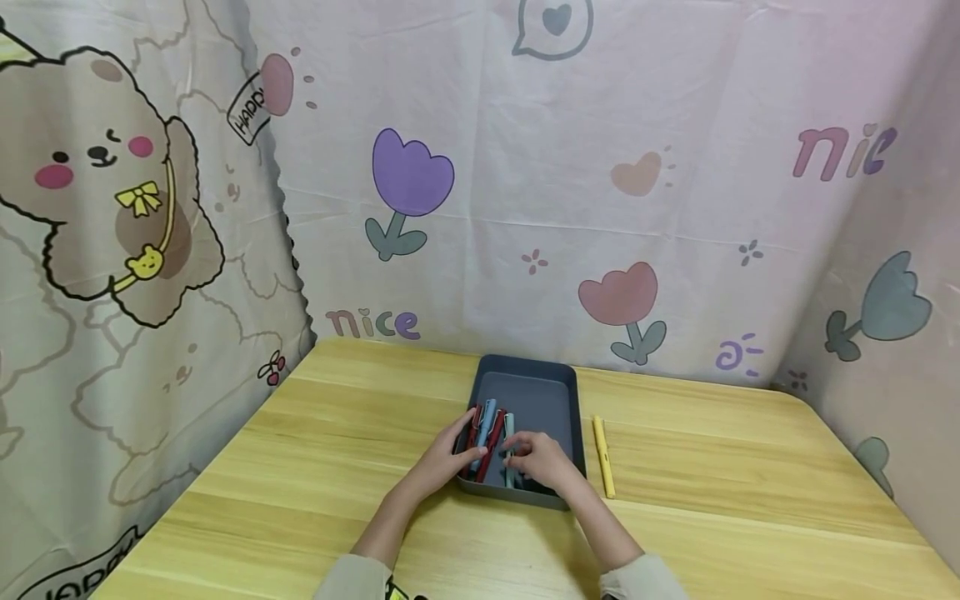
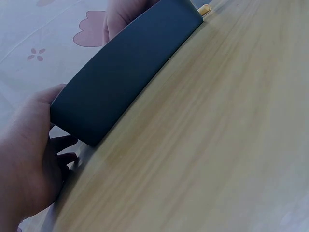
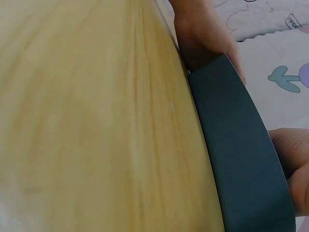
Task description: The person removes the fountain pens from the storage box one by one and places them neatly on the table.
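Observation:
A dark grey tray (image 1: 536,367) stands on the table, with several pens along its left side. My left hand (image 1: 442,454) grips the tray's left wall, its thumb inside over the pens and its other fingers outside. Under that thumb lie a dark red pen (image 1: 476,417), a blue pen (image 1: 487,417) and another red pen (image 1: 495,433), side by side. My right hand (image 1: 543,458) reaches into the tray and pinches a light teal pen (image 1: 510,425) to their right. In both wrist views the tray's wall (image 2: 120,72) hides the pens and the right fingertips.
A yellow pen (image 1: 603,458) lies on the wooden table (image 1: 712,467), just right of the tray. Behind the table hangs a printed cloth (image 1: 495,167) with flowers and hearts; more printed cloth hangs at the left and right sides.

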Demonstrator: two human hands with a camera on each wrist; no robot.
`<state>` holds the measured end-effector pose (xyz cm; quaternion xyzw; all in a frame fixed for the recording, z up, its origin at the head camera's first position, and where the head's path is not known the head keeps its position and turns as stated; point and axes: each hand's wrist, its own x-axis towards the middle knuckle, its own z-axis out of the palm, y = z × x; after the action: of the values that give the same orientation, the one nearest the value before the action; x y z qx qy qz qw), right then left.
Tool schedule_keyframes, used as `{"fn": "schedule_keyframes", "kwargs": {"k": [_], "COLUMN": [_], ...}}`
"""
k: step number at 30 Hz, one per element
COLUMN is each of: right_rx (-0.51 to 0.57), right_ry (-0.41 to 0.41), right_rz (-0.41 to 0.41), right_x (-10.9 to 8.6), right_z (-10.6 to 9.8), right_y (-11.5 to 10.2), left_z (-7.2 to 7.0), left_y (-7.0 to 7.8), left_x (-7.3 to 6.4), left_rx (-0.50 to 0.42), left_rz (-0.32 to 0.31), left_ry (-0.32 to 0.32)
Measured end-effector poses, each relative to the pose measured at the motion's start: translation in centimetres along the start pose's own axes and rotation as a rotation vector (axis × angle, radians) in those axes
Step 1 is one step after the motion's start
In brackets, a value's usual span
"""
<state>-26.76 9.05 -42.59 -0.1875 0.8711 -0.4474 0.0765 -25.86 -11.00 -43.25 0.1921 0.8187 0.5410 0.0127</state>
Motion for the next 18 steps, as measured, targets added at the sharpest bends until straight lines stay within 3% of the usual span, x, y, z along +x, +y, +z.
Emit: {"fn": "schedule_keyframes", "kwargs": {"k": [4,12,18], "right_rx": [-0.009,-0.086,-0.161], "right_ry": [0.001,0.037,0.029], "right_rz": [-0.010,0.005,0.008], "right_x": [0.1,0.2,0.3], "right_z": [0.0,0.2,0.5], "right_y": [0.2,0.6,0.5], "left_z": [-0.1,0.6,0.6], "left_y": [0.6,-3.1,-3.6], "left_x": [-0.1,1.3,1.3], "left_rx": [0.005,0.023,0.020], "left_rz": [-0.002,-0.009,-0.006], "left_ry": [-0.012,0.017,0.019]}}
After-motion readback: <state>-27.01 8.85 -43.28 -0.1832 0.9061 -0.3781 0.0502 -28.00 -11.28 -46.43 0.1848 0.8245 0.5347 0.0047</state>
